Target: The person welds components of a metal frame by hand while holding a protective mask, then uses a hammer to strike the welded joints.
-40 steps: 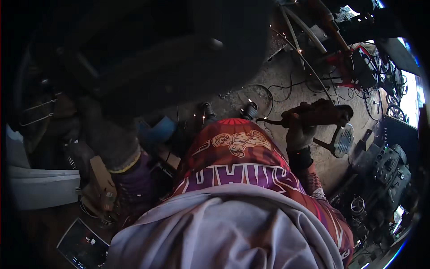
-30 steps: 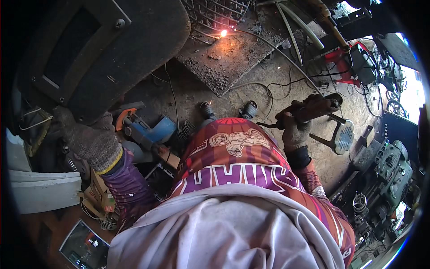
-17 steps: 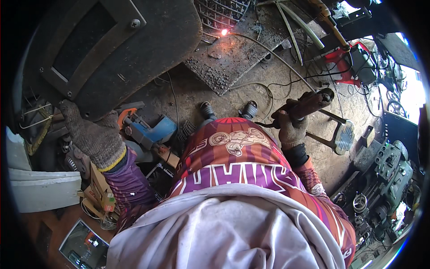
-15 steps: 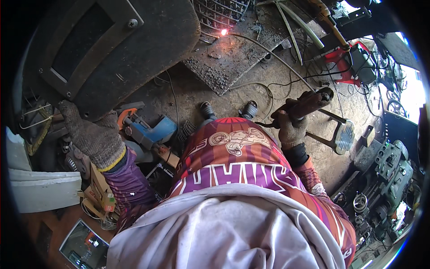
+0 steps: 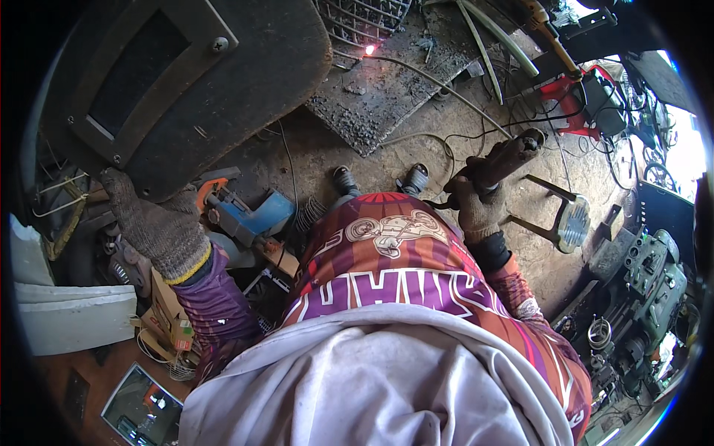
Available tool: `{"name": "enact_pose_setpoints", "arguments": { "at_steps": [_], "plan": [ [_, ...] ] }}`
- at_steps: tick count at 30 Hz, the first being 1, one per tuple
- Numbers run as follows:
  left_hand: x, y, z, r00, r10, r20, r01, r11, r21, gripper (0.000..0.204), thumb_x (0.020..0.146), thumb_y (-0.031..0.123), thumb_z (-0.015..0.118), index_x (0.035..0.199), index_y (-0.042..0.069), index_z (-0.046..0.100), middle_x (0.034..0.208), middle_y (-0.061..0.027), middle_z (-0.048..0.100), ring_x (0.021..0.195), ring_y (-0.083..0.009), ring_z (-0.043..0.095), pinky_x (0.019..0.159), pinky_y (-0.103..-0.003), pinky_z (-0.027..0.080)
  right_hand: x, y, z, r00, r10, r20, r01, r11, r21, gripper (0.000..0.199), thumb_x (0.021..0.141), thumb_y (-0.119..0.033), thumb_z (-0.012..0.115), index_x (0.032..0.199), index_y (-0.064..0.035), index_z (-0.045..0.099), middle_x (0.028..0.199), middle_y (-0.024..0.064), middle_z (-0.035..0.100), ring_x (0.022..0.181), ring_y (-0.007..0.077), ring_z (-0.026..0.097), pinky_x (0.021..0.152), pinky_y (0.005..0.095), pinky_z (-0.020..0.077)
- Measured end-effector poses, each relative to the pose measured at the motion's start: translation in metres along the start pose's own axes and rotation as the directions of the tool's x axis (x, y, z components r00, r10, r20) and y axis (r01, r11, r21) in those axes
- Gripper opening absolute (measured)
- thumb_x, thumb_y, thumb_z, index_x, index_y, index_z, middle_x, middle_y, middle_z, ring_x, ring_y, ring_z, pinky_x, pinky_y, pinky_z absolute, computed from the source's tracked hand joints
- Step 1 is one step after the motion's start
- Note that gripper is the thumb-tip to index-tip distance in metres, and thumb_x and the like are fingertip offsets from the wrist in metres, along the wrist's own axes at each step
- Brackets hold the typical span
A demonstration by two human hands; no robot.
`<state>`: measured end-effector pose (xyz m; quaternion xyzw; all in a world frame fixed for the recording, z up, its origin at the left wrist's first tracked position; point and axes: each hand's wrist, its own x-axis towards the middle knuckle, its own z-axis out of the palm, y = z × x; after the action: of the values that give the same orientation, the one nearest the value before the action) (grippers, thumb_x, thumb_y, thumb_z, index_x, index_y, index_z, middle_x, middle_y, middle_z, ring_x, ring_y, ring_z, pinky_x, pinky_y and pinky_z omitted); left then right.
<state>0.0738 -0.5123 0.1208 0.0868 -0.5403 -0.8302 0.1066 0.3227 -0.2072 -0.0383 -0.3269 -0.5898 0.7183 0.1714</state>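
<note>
Gripping one welding shield [image 5: 186,82] by its lower edge, the gloved left hand [image 5: 160,230] held it raised; the right hand [image 5: 476,212] clasped one electrode holder [image 5: 502,160] above the floor [image 5: 416,119], where one weld spot [image 5: 370,50] glowed.

Left hand [image 5: 160,230]: gloved, gripping the lower edge of a dark welding shield [image 5: 186,82] held up at the left
Right hand [image 5: 476,212]: gloved, fingers closed round a brown electrode holder [image 5: 502,160]; its rod reaches toward a glowing spot [image 5: 370,50] (orange-red) on the metal grille [image 5: 364,18]
Floor [image 5: 416,111]: blue angle grinder [image 5: 249,215] near the left hand; cables; red box [image 5: 576,93]
</note>
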Motion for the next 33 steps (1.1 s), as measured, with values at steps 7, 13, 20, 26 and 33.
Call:
{"name": "enact_pose_setpoints", "arguments": {
  "at_steps": [7,13,20,26,33],
  "plan": [
    [-0.002,0.0,0.004,0.999,-0.014,-0.046,0.014,1.0,-0.02,0.051,0.089,0.034,0.065,0.128,0.005,0.05,0.127,-0.0156,0.057,0.112,-0.0307,0.058,0.092,-0.047,0.052,0.0,0.0,0.001,1.0,-0.005,0.002,0.005,1.0,0.007,0.042,0.084,-0.007,0.065,0.121,0.0022,0.049,0.085,0.0077,0.062,0.065,0.0125,0.059,0.054,0.0253,0.0469],
    [0.0,0.0,0.004,0.998,0.007,-0.063,-0.006,1.0,0.026,0.05,0.089,0.034,0.064,0.128,0.005,0.051,0.128,-0.0155,0.056,0.113,-0.0303,0.058,0.091,-0.047,0.053,-0.002,-0.004,0.001,1.0,0.007,-0.025,-0.008,1.0,-0.021,0.039,0.083,-0.005,0.064,0.119,0.0016,0.05,0.083,0.0075,0.062,0.061,0.0121,0.057,0.053,0.0249,0.0457],
    [0.003,0.001,-0.002,1.0,0.009,-0.023,-0.009,1.0,-0.013,0.049,0.09,0.034,0.063,0.128,0.006,0.051,0.128,-0.0158,0.055,0.113,-0.0306,0.058,0.09,-0.046,0.054,-0.004,-0.01,-0.002,0.998,-0.021,-0.063,0.022,0.999,0.025,0.039,0.084,-0.011,0.061,0.119,0.0005,0.049,0.078,0.0105,0.062,0.058,0.0156,0.059,0.049,0.0261,0.0463],
    [0.012,-0.002,-0.003,0.997,-0.048,-0.056,0.041,0.993,-0.115,0.044,0.091,0.032,0.063,0.125,0.005,0.052,0.12,-0.0147,0.06,0.108,-0.0286,0.061,0.09,-0.044,0.055,-0.003,-0.016,-0.005,0.993,-0.07,-0.099,0.077,0.995,0.066,0.038,0.087,-0.015,0.058,0.119,-0.0005,0.047,0.075,0.0112,0.059,0.059,0.02,0.062,0.047,0.0292,0.0491],
    [0.032,-0.022,0.012,0.996,-0.041,0.077,0.057,0.973,-0.224,0.043,0.089,0.029,0.065,0.124,0.007,0.053,0.116,-0.0133,0.062,0.104,-0.0268,0.062,0.085,-0.043,0.056,-0.001,-0.023,-0.011,0.977,-0.086,-0.194,0.122,0.975,0.185,0.037,0.082,-0.003,0.059,0.117,0.0001,0.049,0.077,0.0104,0.061,0.059,0.0182,0.063,0.047,0.027,0.0497]
  ]
}}
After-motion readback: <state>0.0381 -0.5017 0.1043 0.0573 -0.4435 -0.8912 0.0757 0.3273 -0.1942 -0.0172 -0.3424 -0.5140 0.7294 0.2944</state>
